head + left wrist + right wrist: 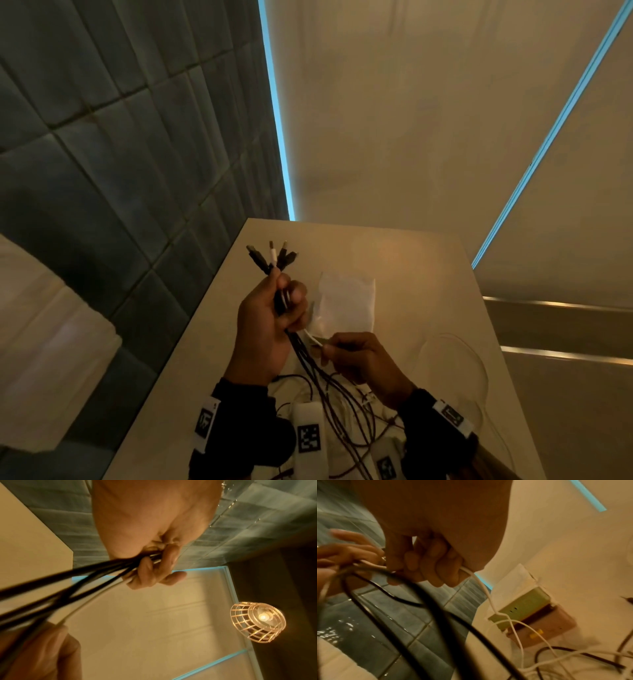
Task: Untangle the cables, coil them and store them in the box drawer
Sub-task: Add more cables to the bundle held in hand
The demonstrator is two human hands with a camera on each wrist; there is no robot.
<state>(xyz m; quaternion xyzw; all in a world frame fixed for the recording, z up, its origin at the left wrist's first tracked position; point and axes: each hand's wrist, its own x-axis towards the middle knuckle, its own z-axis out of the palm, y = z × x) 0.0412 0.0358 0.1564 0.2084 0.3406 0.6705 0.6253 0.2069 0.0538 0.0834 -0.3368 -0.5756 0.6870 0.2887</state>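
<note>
My left hand [274,308] is raised above the table and grips a bunch of cables [270,257], several black and one white, with their plug ends sticking up past the fist. The same grip shows in the left wrist view, fingers curled round the dark cables [96,573]. My right hand [346,353] sits just below and to the right, pinching the white cable [313,337] where it leaves the bunch. In the right wrist view the white cable [481,586] runs out of the curled fingers down to the table. The box with drawers [534,615] stands on the table, green over pink.
Loose black and white cable loops [342,411] lie tangled on the beige table [428,274] below my wrists. A white box-like shape [346,301] stands behind my hands. A tiled grey wall [102,137] lies left; a wire lampshade [259,622] hangs overhead.
</note>
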